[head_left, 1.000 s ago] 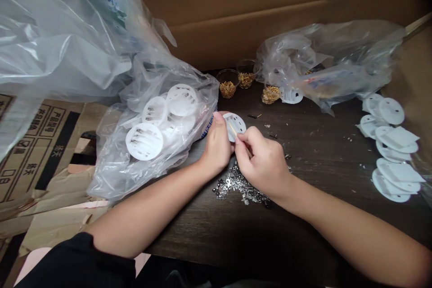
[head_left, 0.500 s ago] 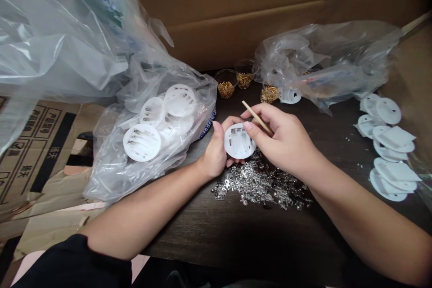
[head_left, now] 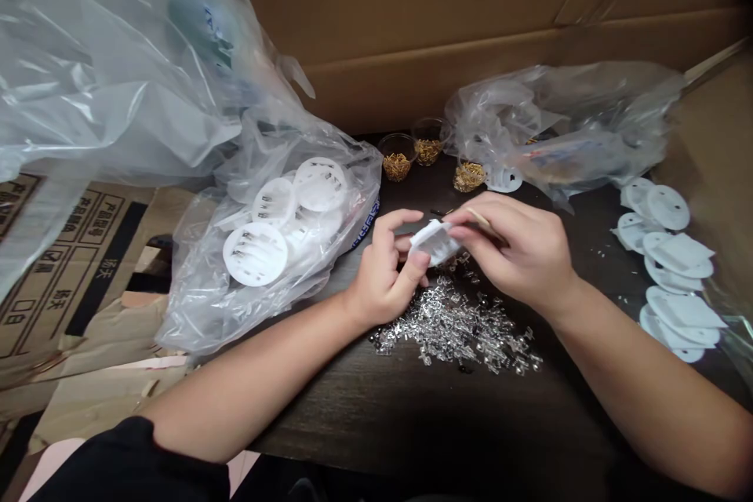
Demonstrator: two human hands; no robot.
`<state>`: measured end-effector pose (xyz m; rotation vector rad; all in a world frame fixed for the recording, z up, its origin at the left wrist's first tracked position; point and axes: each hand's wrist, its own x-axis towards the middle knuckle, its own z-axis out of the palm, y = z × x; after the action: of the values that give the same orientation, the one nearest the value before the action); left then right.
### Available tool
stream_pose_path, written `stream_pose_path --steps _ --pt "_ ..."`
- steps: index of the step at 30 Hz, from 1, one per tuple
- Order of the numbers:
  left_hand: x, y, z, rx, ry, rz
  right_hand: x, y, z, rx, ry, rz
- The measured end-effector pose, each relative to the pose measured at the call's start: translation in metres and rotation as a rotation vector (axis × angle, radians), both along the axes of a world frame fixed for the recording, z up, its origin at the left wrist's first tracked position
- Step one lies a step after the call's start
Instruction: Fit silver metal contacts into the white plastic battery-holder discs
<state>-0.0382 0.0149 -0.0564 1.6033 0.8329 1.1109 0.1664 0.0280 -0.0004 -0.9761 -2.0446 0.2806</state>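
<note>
A round white plastic part (head_left: 434, 245) is tilted nearly edge-on between my hands. My left hand (head_left: 388, 271) grips its near left side with the thumb, its index finger raised and bent. With thumb and fingers, my right hand (head_left: 509, 239) pinches the part's right edge. A thin wooden stick (head_left: 483, 221) stays tucked in that same hand. Below lies a loose heap of small metal pieces (head_left: 450, 329). To the left, similar white discs with metal strips (head_left: 255, 253) rest on a clear plastic bag (head_left: 200, 306).
Behind the hands stand small clear cups of brass-coloured pieces (head_left: 397, 166). Another plastic bag (head_left: 582, 125) lies at the back right. White discs and covers (head_left: 682, 306) are stacked along the right side. Cardboard walls (head_left: 423, 16) rise behind the dark table (head_left: 329, 400).
The white part has turned from facing me to nearly edge-on. My left thumb has moved onto its near side, and the stick in my right hand now points differently, mostly hidden by the fingers.
</note>
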Motion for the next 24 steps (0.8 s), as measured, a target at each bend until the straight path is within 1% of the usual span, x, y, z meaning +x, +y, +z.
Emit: stream_pose_path --steps 2,3,5,8,12,15,19,24 --pt "-0.002 0.002 0.002 0.152 0.058 0.007 0.012 -0.007 -0.008 0.166 -0.090 0.008" --pt "-0.002 0.003 0.004 0.252 0.098 0.014 0.019 -0.012 -0.013 0.226 -0.147 0.005" --pt "-0.003 0.006 0.007 0.449 0.172 0.016 0.030 -0.021 -0.022 0.352 -0.186 -0.001" --pt "-0.004 0.008 0.010 0.637 0.208 -0.007 0.042 -0.031 -0.031 0.421 -0.179 0.026" --pt "-0.004 0.008 0.008 0.718 0.177 -0.011 0.044 -0.037 -0.036 0.445 -0.173 0.040" --pt "-0.004 0.008 0.007 0.763 0.219 0.002 0.042 -0.035 -0.040 0.487 -0.169 0.030" --pt "-0.003 0.010 0.008 0.814 0.241 -0.015 0.041 -0.031 -0.048 0.550 -0.137 0.045" --pt "-0.005 0.012 0.009 0.849 0.301 -0.004 0.039 -0.028 -0.054 0.538 -0.099 0.048"
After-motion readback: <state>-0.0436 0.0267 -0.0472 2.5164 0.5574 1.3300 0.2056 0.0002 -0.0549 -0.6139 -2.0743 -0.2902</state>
